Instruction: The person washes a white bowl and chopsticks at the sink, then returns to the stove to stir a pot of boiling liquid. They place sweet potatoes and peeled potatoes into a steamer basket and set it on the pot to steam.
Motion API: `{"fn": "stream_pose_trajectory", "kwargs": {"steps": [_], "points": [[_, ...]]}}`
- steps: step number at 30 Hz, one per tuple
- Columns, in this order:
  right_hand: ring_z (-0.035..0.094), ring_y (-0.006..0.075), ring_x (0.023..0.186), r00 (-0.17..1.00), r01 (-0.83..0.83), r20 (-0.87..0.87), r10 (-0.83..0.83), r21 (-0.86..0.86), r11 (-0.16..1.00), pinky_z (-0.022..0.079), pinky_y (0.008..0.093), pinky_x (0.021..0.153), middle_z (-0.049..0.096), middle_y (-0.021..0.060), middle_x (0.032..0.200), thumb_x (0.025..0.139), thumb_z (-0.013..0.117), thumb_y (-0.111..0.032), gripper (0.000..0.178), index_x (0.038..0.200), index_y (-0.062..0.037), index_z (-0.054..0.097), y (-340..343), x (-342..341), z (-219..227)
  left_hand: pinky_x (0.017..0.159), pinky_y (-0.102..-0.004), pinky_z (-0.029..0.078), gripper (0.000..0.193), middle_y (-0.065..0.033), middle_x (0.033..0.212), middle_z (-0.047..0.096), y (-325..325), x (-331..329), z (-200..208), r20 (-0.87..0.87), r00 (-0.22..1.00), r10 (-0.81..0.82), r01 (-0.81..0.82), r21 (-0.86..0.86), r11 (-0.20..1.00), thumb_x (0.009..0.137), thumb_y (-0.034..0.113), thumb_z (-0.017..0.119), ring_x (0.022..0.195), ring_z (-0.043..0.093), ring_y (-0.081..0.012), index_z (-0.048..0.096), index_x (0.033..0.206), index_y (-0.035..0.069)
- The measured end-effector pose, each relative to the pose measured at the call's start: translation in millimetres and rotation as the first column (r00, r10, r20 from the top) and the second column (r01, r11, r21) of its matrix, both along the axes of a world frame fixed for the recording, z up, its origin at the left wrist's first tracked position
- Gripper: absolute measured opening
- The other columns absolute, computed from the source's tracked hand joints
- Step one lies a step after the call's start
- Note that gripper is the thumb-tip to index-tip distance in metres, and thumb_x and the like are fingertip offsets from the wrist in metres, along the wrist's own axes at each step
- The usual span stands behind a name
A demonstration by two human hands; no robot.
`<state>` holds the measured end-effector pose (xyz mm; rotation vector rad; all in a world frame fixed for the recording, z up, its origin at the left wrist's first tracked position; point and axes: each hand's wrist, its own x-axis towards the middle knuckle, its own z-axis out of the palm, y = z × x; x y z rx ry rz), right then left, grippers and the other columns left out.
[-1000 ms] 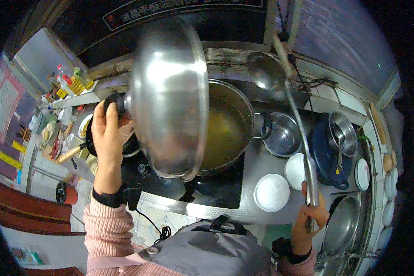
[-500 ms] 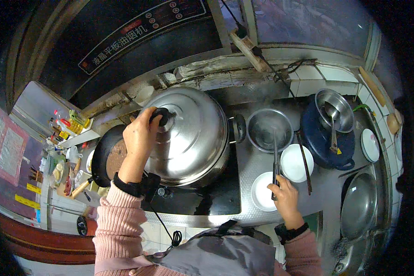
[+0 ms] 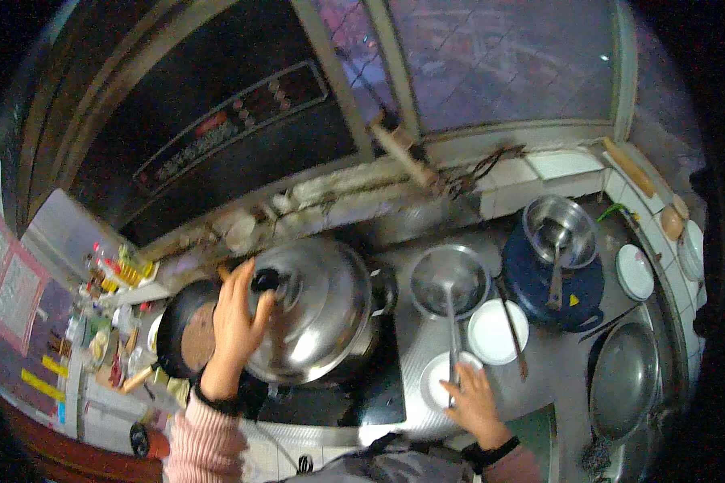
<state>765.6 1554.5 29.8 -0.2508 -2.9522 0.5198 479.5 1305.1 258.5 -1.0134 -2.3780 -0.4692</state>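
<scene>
A large steel pot stands on the black cooktop under its domed lid (image 3: 314, 314). My left hand (image 3: 235, 322) is at the lid's black knob (image 3: 264, 279), fingers stretched and thumb spread away from it. At right, a ladle (image 3: 452, 338) slants out of a steel bowl (image 3: 431, 278), its dark handle reaching over a white bowl (image 3: 435, 382). My right hand (image 3: 474, 402) is at the handle's end, fingers apart and slightly blurred; any light contact is hard to make out. A second white bowl (image 3: 495, 334) sits beside the first.
Left of the pot is a dark frying pan (image 3: 173, 338) containing brown food. A blue lidded pot (image 3: 560, 294) at right carries a steel bowl (image 3: 540, 213) with a ladle in it. Dark chopsticks (image 3: 515, 330) cross the second white bowl. A large metal wok (image 3: 624, 378) lies far right.
The view has tilted upward, so everything sits lower in the picture. My left fingers have loosened from the lid knob. My right fingers have spread from their grip on the ladle handle.
</scene>
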Motion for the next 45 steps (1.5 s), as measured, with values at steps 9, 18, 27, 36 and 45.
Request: {"fn": "stream_pose_trajectory", "kwargs": {"steps": [9,18,27,36,45], "points": [[0.036,0.0350,0.127,0.985,0.008,-0.170,-0.018,-0.062,0.998,0.029,0.0496,0.105,0.039,0.0156,0.137,0.073,0.071,-0.033,0.053,0.122,-0.0213,0.056,-7.2,-1.2,15.6,0.075,-0.0337,0.050,0.030,-0.0124,0.096,0.065,-15.2,122.4,-41.6,0.817,0.502,-0.285,0.426,0.053,0.903,0.089,0.026,0.060,0.088,0.064,-0.0274,0.062,0.113,0.009],[0.058,0.0269,0.098,0.956,-0.285,-0.146,0.253,-0.271,0.920,0.046,0.0397,0.083,0.060,0.0072,0.112,0.079,0.065,-0.022,0.036,0.115,-0.0146,0.061,-32.4,-12.4,34.1,0.080,-0.0397,0.049,0.042,-0.0166,0.106,0.063,-47.0,176.2,-139.6,0.927,0.372,-0.045,0.421,-0.125,0.898,0.090,0.039,0.053,0.094,0.061,-0.0331,0.056,0.121,0.010],[0.060,0.0293,0.089,0.781,-0.588,0.008,0.625,-0.331,0.738,0.048,0.0382,0.076,0.063,0.0097,0.101,0.081,0.063,-0.018,0.033,0.112,-0.0087,0.060,-111.7,-51.6,27.8,0.085,-0.0390,0.048,0.042,-0.0140,0.114,0.061,-134.3,222.1,-171.6,0.932,0.360,0.035,0.139,-0.091,0.986,0.089,0.034,0.055,0.101,0.059,-0.0318,0.053,0.124,0.011],[0.055,0.0323,0.106,0.751,-0.614,0.000,0.660,-0.365,0.699,0.045,0.0391,0.088,0.055,0.0139,0.119,0.081,0.063,-0.020,0.041,0.119,-0.0075,0.055,-242.8,-115.5,16.8,0.083,-0.0392,0.048,0.044,-0.0137,0.109,0.062,-266.7,245.3,-175.5,0.946,0.324,0.024,-0.016,-0.020,1.000,0.086,0.039,0.057,0.099,0.059,-0.0316,0.055,0.119,0.010],[0.043,0.0366,0.121,0.951,-0.286,-0.011,0.310,-0.418,0.862,0.040,0.0419,0.097,0.040,0.0195,0.133,0.087,0.060,-0.025,0.053,0.133,-0.0071,0.042,-341.6,-205.9,-26.3,0.086,-0.0382,0.047,0.049,-0.0161,0.114,0.060,-380.9,254.5,-202.7,0.948,0.308,0.084,-0.160,-0.035,0.987,0.086,0.043,0.055,0.103,0.058,-0.0327,0.053,0.124,0.011]]}}
